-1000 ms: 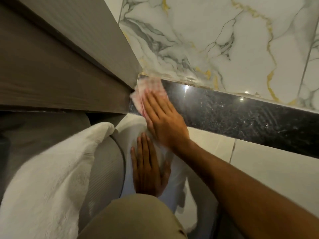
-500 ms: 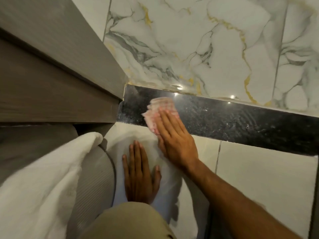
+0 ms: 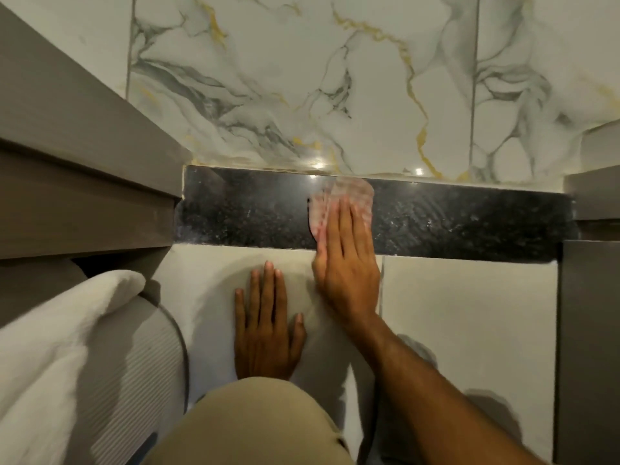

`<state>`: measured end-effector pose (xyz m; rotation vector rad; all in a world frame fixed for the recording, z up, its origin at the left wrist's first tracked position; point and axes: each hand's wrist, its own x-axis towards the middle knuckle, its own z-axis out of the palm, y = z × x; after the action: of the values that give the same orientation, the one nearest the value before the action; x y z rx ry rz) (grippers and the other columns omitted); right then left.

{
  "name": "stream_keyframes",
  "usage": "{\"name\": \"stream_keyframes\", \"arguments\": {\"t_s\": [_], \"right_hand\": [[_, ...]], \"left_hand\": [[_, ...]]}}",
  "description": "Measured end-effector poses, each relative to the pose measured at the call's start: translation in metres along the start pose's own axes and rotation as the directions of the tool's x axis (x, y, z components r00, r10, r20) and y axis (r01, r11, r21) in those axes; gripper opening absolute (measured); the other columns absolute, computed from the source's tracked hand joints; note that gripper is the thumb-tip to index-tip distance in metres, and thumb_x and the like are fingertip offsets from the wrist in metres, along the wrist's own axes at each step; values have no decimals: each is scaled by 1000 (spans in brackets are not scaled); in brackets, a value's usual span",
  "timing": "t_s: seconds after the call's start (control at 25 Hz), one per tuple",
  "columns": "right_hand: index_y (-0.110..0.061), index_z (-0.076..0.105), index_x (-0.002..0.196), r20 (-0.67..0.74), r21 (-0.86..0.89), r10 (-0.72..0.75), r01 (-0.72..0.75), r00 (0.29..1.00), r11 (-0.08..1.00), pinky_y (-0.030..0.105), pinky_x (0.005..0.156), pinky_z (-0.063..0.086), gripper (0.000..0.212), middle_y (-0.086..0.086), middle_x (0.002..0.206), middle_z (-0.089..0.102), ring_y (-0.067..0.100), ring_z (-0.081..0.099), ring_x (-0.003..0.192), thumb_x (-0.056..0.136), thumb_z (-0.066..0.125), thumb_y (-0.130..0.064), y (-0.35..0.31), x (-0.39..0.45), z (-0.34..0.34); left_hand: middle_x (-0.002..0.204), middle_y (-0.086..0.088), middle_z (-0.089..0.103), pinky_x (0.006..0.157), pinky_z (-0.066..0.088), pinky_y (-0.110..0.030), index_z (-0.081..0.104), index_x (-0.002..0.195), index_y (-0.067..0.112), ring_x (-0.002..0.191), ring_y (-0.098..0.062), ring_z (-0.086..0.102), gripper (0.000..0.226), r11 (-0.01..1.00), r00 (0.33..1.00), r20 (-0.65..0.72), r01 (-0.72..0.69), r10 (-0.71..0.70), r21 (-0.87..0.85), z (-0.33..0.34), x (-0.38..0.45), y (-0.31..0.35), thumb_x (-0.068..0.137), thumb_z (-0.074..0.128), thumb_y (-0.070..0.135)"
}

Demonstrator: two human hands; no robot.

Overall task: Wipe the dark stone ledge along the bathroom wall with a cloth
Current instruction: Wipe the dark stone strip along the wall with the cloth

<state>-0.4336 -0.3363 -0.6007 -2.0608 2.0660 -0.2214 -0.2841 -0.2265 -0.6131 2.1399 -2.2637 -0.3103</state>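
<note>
the right hand (image 3: pixel 347 260) — flat, pressing the cloth (image 3: pixel 342 204) — has slid from the ledge's (image 3: pixel 469 219) left corner to midway; left hand (image 3: pixel 266 325) spread on the tile — right stretch remains.

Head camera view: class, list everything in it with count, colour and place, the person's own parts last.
ledge: one, black speckled, across the middle
cloth: one, pink and white, on the ledge under the right fingers
marble tiles: several, white with grey and gold veins, above the ledge
plain tiles: at least two, off-white, below the ledge
wooden panel: one, grey-brown, left, stepped
grey panel: one, grey, right edge
towel: one, white, lower left
ribbed object: one, grey, beside the towel, kind unclear
knee: one, beige trousers, bottom centre
left hand: one, flat on the plain tile below the ledge
right hand: one, fingers straight, pressing the cloth on the ledge
</note>
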Motion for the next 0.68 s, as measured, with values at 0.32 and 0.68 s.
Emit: {"name": "stream_keyframes", "arguments": {"t_s": [0.32, 0.68], "right_hand": [[-3, 43, 161, -57, -7, 106, -107, 993, 994, 52, 129, 41, 56, 20, 168, 43, 33, 38, 160, 107, 55, -10, 19, -33, -10], [-7, 41, 163, -27, 10, 48, -48, 998, 999, 41, 135, 25, 63, 17, 170, 40, 32, 35, 161, 103, 61, -11, 43, -30, -15]], "left_hand": [[171, -31, 32, 125, 36, -69, 35, 162, -7, 159, -46, 31, 71, 1000, 1000, 18, -25, 25, 8, -7, 14, 17, 106, 38, 37], [172, -28, 25, 131, 15, -61, 31, 164, -6, 158, -46, 32, 77, 996, 994, 69, -83, 81, 35, -9, 24, 23, 104, 35, 42]]}}
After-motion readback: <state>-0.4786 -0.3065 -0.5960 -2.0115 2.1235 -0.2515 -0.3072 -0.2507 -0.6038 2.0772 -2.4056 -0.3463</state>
